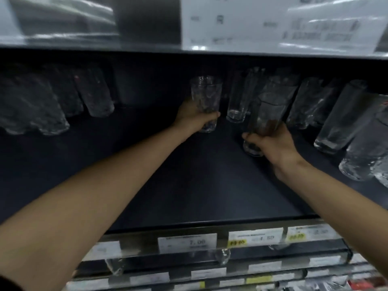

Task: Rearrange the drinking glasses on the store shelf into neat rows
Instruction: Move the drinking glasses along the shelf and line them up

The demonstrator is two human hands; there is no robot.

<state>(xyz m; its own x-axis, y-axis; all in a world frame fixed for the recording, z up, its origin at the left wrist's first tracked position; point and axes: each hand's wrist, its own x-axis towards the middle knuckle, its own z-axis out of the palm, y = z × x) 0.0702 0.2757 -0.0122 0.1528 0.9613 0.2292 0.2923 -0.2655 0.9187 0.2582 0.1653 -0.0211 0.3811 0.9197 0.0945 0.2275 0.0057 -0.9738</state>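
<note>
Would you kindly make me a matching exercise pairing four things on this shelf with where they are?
Things:
1. textured glass
2. tall glass
3. smooth glass
4. 7.00 tag

Places:
A. standing free between the two held glasses
B. in the left hand
C. on the shelf's front rail
D. in the right hand

Pairs: 1-B, 2-D, 3-A, 4-C

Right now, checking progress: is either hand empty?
No. The left hand grips one glass and the right hand another glass.
</note>
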